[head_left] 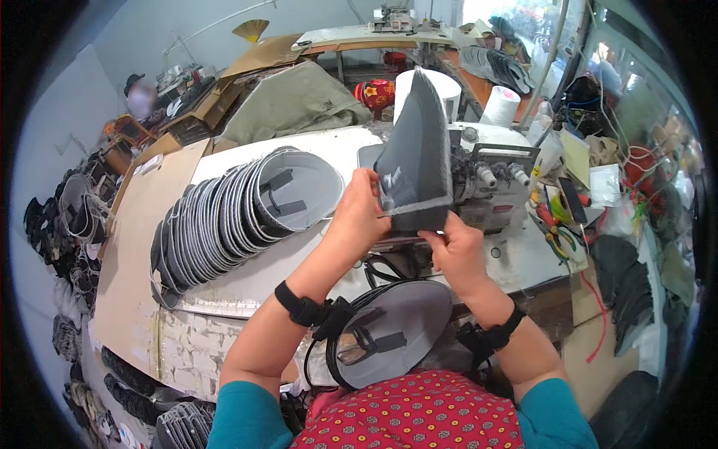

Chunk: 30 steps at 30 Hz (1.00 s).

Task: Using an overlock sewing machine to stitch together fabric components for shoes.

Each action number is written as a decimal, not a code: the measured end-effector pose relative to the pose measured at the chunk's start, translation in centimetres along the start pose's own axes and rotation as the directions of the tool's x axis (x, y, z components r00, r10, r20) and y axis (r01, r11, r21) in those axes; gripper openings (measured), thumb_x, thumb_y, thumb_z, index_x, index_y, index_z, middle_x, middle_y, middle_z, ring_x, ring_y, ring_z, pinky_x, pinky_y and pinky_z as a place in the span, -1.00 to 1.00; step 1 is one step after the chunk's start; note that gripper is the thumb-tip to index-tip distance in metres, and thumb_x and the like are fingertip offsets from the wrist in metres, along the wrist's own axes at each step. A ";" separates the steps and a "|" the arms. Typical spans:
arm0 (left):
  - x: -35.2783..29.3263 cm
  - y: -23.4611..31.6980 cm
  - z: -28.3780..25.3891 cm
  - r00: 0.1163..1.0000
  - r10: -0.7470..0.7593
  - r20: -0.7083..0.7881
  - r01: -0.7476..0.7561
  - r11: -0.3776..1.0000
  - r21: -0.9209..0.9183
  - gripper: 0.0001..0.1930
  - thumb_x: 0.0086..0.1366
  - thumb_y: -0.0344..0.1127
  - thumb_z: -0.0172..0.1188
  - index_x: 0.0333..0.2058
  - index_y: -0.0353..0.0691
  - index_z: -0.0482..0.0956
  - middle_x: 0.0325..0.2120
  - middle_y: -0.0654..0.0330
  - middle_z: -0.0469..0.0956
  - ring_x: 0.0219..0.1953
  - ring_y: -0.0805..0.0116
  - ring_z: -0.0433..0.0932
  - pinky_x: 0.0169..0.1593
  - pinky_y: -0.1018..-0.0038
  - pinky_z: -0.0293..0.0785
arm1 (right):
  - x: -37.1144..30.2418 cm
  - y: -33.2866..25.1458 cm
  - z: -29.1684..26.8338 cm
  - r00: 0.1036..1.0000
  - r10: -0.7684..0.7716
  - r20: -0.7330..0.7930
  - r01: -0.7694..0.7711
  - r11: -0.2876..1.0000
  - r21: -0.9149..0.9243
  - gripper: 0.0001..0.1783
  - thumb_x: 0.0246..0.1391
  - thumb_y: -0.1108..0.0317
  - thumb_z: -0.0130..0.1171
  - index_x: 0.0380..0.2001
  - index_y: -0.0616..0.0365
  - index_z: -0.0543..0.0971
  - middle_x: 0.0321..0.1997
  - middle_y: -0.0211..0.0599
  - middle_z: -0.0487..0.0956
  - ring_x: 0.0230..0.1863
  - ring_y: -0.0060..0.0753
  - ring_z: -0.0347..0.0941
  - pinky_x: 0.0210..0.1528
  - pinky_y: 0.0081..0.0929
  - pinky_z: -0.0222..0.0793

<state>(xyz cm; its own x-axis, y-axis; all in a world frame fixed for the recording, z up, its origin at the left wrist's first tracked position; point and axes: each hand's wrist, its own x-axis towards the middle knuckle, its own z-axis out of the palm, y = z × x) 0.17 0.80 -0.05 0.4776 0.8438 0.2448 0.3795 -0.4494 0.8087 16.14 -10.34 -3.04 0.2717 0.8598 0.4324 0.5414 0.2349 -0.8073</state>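
A dark grey sewn fabric piece (415, 153) stands upright between my hands, tapering to a point at the top, with a pale overstitched edge. My left hand (359, 209) is closed on its lower left edge. At the lower right corner, my right hand (458, 247) pinches the piece between thumb and fingers. Just behind and to the right is a sewing machine (486, 187), partly hidden by the piece. Several similar grey rounded pieces with pale rims and dark straps lie nested in a long stack (224, 217) to the left. Another rounded grey piece (393, 329) rests at my lap.
Pliers (559, 243) and other hand tools lie right of the machine on the white worktable (329, 266). White thread cones (501, 105) stand behind it. Dark fabric pieces (624, 288) hang at the right edge. A person (140, 101) is far back left.
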 end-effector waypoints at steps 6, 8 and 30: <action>-0.5 -1.1 -0.1 0.974 0.104 0.200 -0.025 0.932 -0.362 -0.51 0.09 -0.58 0.34 0.02 -0.33 0.43 -0.14 0.04 0.61 -0.08 0.30 0.60 -0.02 0.41 0.52 | -1.4 -0.7 -2.3 0.984 -0.131 0.119 0.128 0.991 0.030 -0.72 -0.08 0.58 0.30 -0.23 0.23 0.58 -0.28 -0.18 0.66 -0.22 -0.39 0.64 -0.20 -0.53 0.49; -0.8 -1.3 -0.8 0.957 -0.043 0.288 0.179 0.866 -0.467 -0.65 0.08 -0.79 0.18 -0.17 -0.31 0.51 -0.27 0.23 0.61 -0.13 0.48 0.59 -0.16 0.49 0.59 | -2.2 -0.1 -2.5 0.963 -0.250 0.099 0.249 0.968 0.021 -0.76 -0.04 0.63 0.24 -0.24 0.24 0.58 -0.20 -0.17 0.67 -0.25 -0.31 0.66 -0.23 -0.53 0.51; -1.0 -5.5 -3.3 0.868 -0.465 -0.175 0.267 0.734 -0.624 -0.71 0.23 -0.03 0.34 -0.46 -0.08 0.52 -0.59 0.42 0.43 -0.59 0.60 0.24 -0.46 0.59 0.13 | -1.5 2.9 0.0 0.919 -0.391 -0.059 0.374 0.908 -0.186 -0.67 -0.03 0.60 0.29 -0.14 0.21 0.53 -0.08 -0.15 0.64 -0.20 -0.14 0.63 -0.22 -0.38 0.58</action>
<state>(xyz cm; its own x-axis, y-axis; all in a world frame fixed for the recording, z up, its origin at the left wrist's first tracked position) -5.00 3.34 -3.00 0.0986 0.9926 -0.0702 -0.0887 0.0790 0.9929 17.30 -10.89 -6.07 0.0847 0.6715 0.7361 0.7417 0.4508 -0.4967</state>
